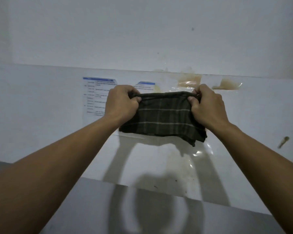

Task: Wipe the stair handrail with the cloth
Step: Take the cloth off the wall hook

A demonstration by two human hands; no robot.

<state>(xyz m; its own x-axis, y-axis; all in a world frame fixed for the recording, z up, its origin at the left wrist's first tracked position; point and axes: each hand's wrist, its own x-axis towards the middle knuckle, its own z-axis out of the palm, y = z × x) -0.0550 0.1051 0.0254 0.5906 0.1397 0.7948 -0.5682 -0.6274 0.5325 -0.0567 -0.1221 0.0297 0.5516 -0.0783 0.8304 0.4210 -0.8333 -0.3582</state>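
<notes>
A dark green cloth point(162, 117) with pale check lines hangs folded between both hands in front of a white wall. My left hand point(121, 103) pinches its upper left corner, my right hand point(207, 105) pinches its upper right corner, and the top edge is pulled taut between them. The lower right corner of the cloth droops in a point. No stair handrail is in view.
A white wall point(142, 39) fills the view, with a horizontal ledge line point(57, 66) across it. Printed notices point(96, 97) under clear film are stuck behind the cloth. Brown tape remnants point(189, 81) sit to the upper right. A small brownish mark point(283, 141) is at the right.
</notes>
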